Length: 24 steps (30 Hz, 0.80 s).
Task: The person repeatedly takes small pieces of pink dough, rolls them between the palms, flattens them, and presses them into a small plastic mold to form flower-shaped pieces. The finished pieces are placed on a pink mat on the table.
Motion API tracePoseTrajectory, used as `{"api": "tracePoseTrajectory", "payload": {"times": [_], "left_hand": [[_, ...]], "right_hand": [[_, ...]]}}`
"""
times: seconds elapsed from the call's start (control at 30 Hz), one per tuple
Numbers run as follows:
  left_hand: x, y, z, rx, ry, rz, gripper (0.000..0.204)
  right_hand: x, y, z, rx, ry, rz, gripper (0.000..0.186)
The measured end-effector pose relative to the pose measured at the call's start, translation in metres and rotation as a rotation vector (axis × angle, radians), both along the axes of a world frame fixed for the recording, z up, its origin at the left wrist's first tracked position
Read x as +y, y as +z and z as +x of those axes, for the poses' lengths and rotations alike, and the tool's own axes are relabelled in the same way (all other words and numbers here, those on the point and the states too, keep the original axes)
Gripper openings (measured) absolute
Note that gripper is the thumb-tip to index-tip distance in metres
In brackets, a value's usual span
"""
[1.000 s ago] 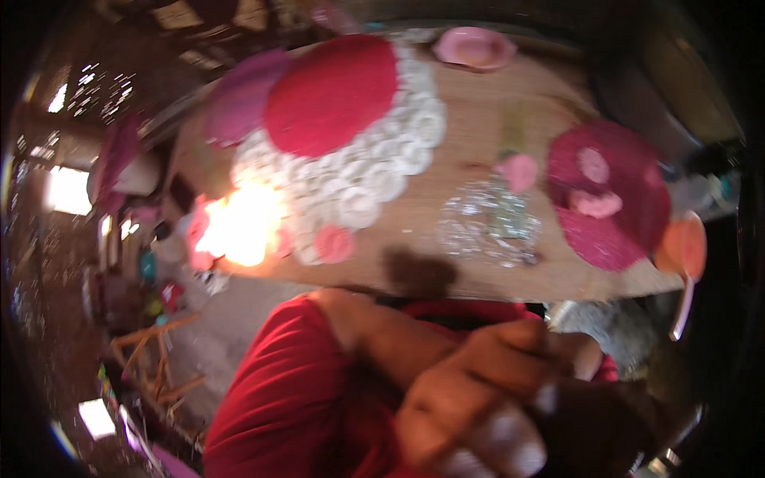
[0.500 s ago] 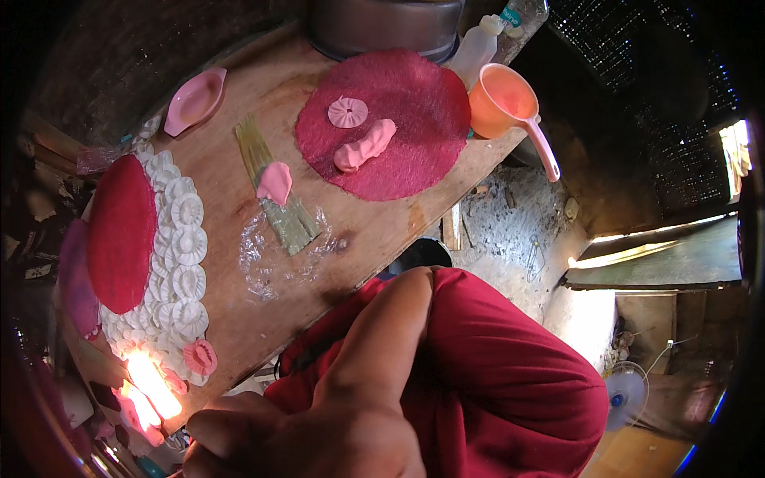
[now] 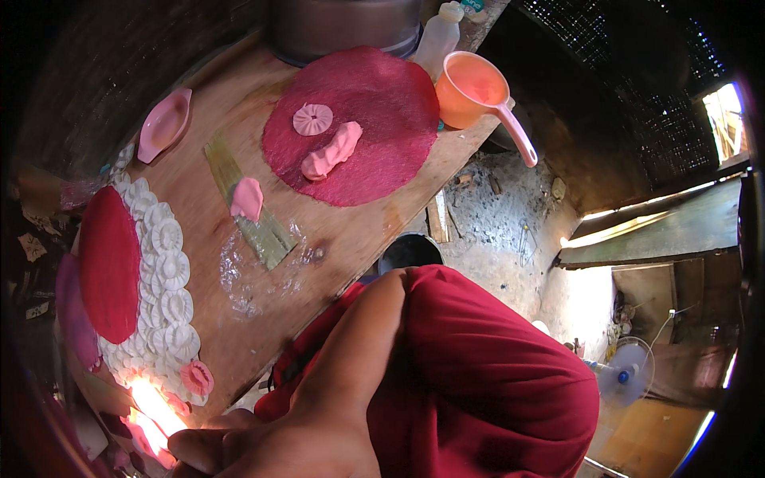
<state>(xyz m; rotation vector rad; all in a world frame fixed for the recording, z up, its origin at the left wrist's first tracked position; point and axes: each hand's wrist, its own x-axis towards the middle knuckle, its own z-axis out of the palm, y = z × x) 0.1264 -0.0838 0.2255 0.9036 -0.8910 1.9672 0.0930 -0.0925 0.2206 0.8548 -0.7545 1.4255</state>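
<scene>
My right hand (image 3: 275, 446) is at the lower left, close to the camera, its elbow bent over the red cloth (image 3: 478, 358) on my lap. Its fingers look curled together, pointing left toward the table corner; the lower edge cuts them off, and anything in them is hidden. Nearest to it are a pink ridged disc (image 3: 197, 378) and a row of overlapping white ribbed discs (image 3: 171, 267), beside a red oval mat (image 3: 111, 263). My left hand is not in view. A larger round red mat (image 3: 382, 171) bears a pink pleated disc (image 3: 312, 119) and a pink dough-like roll (image 3: 332, 151).
On the wooden table (image 3: 343, 247) lie a flat greenish strip (image 3: 271, 239) with a pink lump (image 3: 247, 199), clear plastic film (image 3: 239, 279) and a pink dish (image 3: 165, 125). A big metal pot (image 3: 347, 28), a plastic bottle (image 3: 438, 40) and an orange dipper (image 3: 470, 92) stand behind. A fan (image 3: 625, 374) is at right.
The view has shifted, so the table things sit further left in it. My right hand appears lower, its fingers nearer the bright table corner. The things on the table keep their places.
</scene>
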Motion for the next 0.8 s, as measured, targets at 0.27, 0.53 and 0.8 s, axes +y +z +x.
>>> {"api": "tracePoseTrajectory", "payload": {"times": [0.27, 0.53, 0.8], "left_hand": [[-0.006, -0.012, -0.010, 0.095, 0.051, -0.066, 0.025], [-0.012, -0.026, -0.034, 0.191, 0.175, -0.129, 0.020], [-0.025, -0.038, -0.122, 0.663, 0.771, -0.273, 0.016]], "right_hand": [[-0.006, 0.004, -0.013, 0.144, 0.158, -0.038, 0.030], [0.010, 0.002, -0.007, 0.053, 0.013, 0.069, 0.034], [0.054, -0.042, 0.102, -1.215, -0.303, 0.349, 0.013]]}}
